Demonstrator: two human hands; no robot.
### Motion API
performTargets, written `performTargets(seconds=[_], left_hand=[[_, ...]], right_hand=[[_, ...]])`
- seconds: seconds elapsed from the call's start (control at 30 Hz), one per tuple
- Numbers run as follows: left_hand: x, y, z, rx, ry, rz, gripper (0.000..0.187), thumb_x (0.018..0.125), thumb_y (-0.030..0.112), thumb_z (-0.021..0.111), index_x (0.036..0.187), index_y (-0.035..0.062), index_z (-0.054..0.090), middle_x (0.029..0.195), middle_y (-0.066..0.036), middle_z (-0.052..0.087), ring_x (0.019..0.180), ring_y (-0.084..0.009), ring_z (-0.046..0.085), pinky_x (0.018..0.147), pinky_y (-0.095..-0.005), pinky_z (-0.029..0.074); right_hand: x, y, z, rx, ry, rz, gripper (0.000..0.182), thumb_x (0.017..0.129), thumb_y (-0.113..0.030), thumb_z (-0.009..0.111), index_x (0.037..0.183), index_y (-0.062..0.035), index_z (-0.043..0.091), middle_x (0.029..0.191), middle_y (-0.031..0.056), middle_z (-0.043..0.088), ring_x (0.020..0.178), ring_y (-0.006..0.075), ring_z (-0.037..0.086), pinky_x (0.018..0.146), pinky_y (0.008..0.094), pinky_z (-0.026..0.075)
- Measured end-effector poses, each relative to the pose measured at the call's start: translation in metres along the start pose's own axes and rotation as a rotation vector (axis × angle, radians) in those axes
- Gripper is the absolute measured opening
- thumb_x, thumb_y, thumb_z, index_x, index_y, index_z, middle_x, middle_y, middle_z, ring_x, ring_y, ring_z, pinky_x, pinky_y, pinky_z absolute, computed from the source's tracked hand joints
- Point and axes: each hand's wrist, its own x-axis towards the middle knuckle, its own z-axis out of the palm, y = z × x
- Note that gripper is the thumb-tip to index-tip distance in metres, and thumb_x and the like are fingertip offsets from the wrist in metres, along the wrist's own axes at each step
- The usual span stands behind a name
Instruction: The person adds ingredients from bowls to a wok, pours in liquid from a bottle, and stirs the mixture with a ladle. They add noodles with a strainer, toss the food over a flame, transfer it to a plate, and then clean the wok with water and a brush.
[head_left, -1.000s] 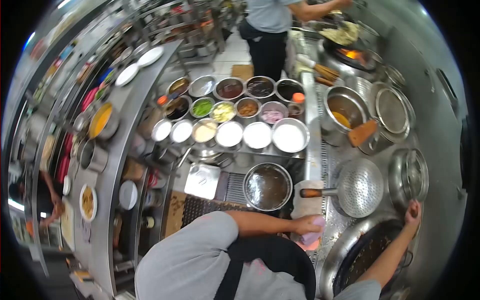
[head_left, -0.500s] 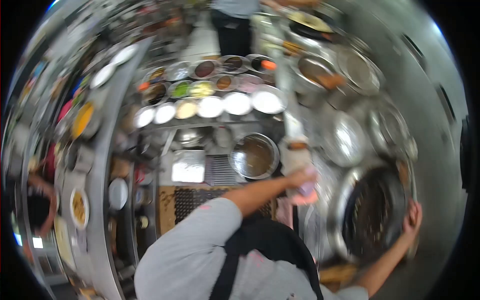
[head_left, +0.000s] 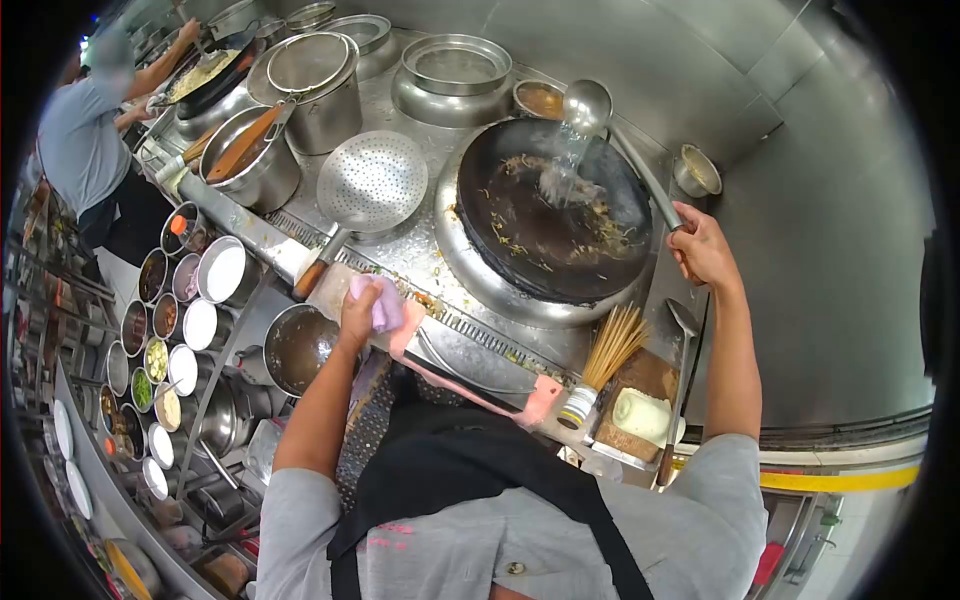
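My right hand (head_left: 703,247) is closed around the handle of a metal ladle (head_left: 587,105). Its bowl is tipped above the far side of a black wok (head_left: 530,230), and clear liquid streams down into it. Food scraps cling to the wok's inside, and there is splashing where the liquid lands. Bunched in my left hand (head_left: 360,315) is a purple cloth (head_left: 384,304), held at the stove's front edge, near the wooden handle of a perforated strainer (head_left: 373,182).
A bamboo brush (head_left: 615,347) stands by a wooden block with a white cloth (head_left: 642,415). Behind sit lidded pots (head_left: 455,70) and a steel pot (head_left: 262,175) with a wooden-handled tool. Ingredient bowls (head_left: 222,268) line the left. A co-worker (head_left: 95,140) cooks at another wok.
My view has swung toward the stove and sharpened. The ladle's bowl is now visible over the wok, pouring liquid. The purple cloth is still in my left hand.
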Motion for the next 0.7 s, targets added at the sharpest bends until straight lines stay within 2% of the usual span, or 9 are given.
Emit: performTargets(seconds=[0.1,0.3,0.4,0.47,0.57,0.67,0.7], left_hand=[[-0.003,0.003,-0.001,0.022,0.011,0.001,0.03,0.09,0.029,0.064,0.108,0.0055,0.062,0.091,-0.002,0.064,0.078,-0.0126,0.061,0.07,-0.0272,0.05],[-0.007,0.011,0.003,0.033,0.026,0.015,0.028,0.091,0.028,0.064,0.107,0.0047,0.062,0.092,-0.003,0.065,0.079,-0.0118,0.061,0.071,-0.0267,0.051],[-0.008,0.013,0.003,0.044,0.024,0.032,0.029,0.091,0.027,0.064,0.108,0.0034,0.061,0.094,-0.004,0.065,0.082,-0.0123,0.062,0.073,-0.0278,0.051],[-0.008,0.014,0.002,0.055,0.022,0.041,0.03,0.091,0.027,0.064,0.109,0.0029,0.061,0.095,-0.004,0.065,0.084,-0.0128,0.062,0.075,-0.0286,0.051],[-0.009,0.016,0.003,0.067,0.026,0.032,0.031,0.092,0.027,0.064,0.11,0.0026,0.06,0.098,-0.005,0.065,0.088,-0.0136,0.062,0.078,-0.0296,0.051],[-0.008,0.017,0.001,0.062,0.018,0.01,0.033,0.092,0.027,0.064,0.112,0.0021,0.059,0.1,-0.006,0.065,0.09,-0.0139,0.061,0.079,-0.0304,0.051],[-0.007,0.013,-0.001,0.077,0.021,0.017,0.033,0.091,0.027,0.064,0.112,0.0018,0.059,0.1,-0.006,0.065,0.09,-0.014,0.061,0.079,-0.0304,0.051]], right_hand=[[0.034,0.009,0.006,0.052,0.054,-0.147,0.06,0.084,-0.001,0.055,0.141,0.0089,0.039,0.063,0.0027,0.051,0.041,0.0095,0.045,0.036,0.0257,0.033],[0.133,-0.036,0.058,0.301,-0.063,-0.101,0.059,0.085,-0.001,0.055,0.142,0.0045,0.04,0.062,0.0029,0.051,0.039,0.0107,0.044,0.035,0.0264,0.033],[0.188,-0.071,0.109,0.332,-0.004,-0.056,0.053,0.083,-0.002,0.057,0.135,0.0047,0.047,0.061,0.0036,0.052,0.039,0.0126,0.046,0.035,0.027,0.034],[0.235,-0.094,0.141,0.256,-0.038,-0.02,0.041,0.081,-0.003,0.059,0.121,0.0067,0.057,0.061,0.0056,0.054,0.041,0.0153,0.05,0.037,0.0281,0.037],[0.349,-0.086,0.205,-0.144,0.106,-0.123,0.021,0.08,-0.003,0.059,0.098,0.0069,0.063,0.061,0.0067,0.054,0.046,0.0172,0.054,0.041,0.0292,0.041],[0.399,-0.106,0.248,-0.2,-0.007,-0.022,0.002,0.08,0.0,0.059,0.08,0.0025,0.059,0.061,0.0073,0.054,0.051,0.0176,0.055,0.044,0.0287,0.044],[0.41,-0.107,0.256,0.198,-0.115,0.089,0.003,0.08,0.002,0.059,0.078,0.0012,0.057,0.062,0.0074,0.054,0.053,0.0175,0.055,0.044,0.0278,0.044]])
